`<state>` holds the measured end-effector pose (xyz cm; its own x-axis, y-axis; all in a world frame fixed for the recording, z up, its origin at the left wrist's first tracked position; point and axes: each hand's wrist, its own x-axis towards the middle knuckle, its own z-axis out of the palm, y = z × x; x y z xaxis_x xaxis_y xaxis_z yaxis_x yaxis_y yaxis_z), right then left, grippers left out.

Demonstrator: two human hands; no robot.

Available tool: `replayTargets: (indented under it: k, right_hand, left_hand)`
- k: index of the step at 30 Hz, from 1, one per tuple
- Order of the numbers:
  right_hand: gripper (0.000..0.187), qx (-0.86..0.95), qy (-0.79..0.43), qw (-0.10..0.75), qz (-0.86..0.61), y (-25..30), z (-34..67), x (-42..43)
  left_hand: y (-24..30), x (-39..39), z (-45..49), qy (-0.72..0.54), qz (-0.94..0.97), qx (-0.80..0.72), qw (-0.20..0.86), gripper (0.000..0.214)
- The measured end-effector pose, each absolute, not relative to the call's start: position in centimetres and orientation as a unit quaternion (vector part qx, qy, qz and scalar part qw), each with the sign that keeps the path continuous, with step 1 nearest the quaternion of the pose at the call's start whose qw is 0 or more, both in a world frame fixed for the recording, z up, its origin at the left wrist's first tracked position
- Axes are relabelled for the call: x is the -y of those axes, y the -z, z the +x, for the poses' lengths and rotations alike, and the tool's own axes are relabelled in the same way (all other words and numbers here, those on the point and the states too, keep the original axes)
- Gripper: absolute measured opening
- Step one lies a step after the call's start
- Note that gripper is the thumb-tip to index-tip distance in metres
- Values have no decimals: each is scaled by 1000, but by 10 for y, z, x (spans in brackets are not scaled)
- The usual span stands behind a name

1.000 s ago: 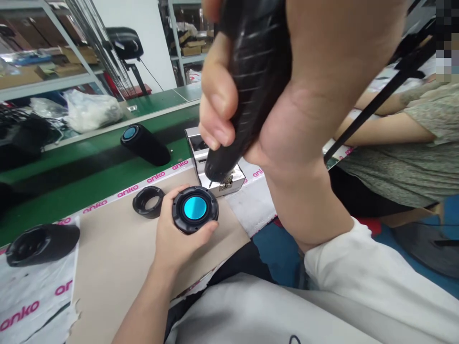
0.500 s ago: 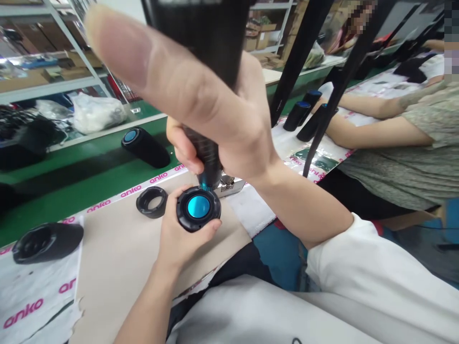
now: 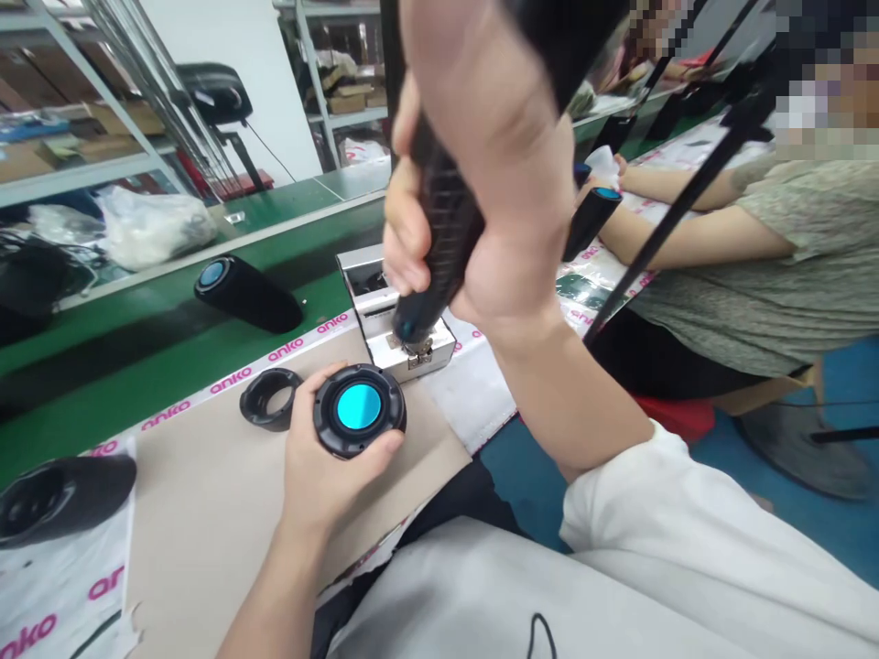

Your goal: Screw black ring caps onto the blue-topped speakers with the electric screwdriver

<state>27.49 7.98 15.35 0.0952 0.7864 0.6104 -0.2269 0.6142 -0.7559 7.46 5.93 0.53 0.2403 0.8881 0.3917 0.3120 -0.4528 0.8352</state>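
My left hand [image 3: 317,471] grips a round black speaker end piece [image 3: 359,409] with a shiny blue centre, held upright on the brown cardboard mat [image 3: 206,513]. My right hand [image 3: 491,183] is wrapped around a black electric screwdriver [image 3: 439,238] hanging from above. Its tip sits over a small silver metal box [image 3: 398,316] just behind the speaker piece, a little apart from the piece's rim. A loose black ring [image 3: 266,399] lies on the mat to the left of my left hand.
A black cylindrical speaker [image 3: 244,293] lies on the green conveyor belt [image 3: 137,348]. Another black speaker shell [image 3: 59,499] rests at the left on white branded plastic. A co-worker's arm [image 3: 693,238] reaches across the bench at the right, near a further speaker [image 3: 591,220].
The screwdriver tip has lifted off the speaker piece's rim and swung back over the silver box. My left hand keeps the piece in the same place.
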Motion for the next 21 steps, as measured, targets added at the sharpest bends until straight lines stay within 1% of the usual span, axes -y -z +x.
replayTargets:
  k: [1, 2, 6, 9, 13, 16, 18, 20, 21]
  right_hand:
    - [42, 562, -331, 716, -248, -142, 281, -85]
    - [40, 554, -310, 729, -257, -130, 286, -90]
    - [60, 495, -302, 736, -350, -97, 287, -103]
    - [61, 484, -302, 731, -374, -94, 284, -102]
    - [61, 532, -336, 687, -363, -94, 286, -97]
    - [61, 517, -343, 689, -373, -93, 287, -92]
    - [51, 513, -344, 705, -349, -102, 286, -85]
    - [36, 522, -334, 721, -310, -123, 283, -75]
    - [31, 533, -325, 722, -298, -137, 280, -69]
  left_hand:
    - [-5, -59, 74, -456, 719, -416, 320, 74]
    - [-4, -59, 74, -459, 716, -415, 323, 75]
    - [-3, -59, 73, -460, 718, -414, 320, 79]
    - [-4, -59, 73, -457, 724, -416, 307, 81]
    - [-4, -58, 74, -464, 721, -413, 307, 81]
    - [-3, -60, 74, -467, 712, -411, 326, 85]
    - [-3, -62, 74, -467, 702, -409, 351, 95]
    - [-3, -65, 74, -466, 691, -405, 376, 108]
    - [-4, -66, 74, -467, 685, -403, 386, 115]
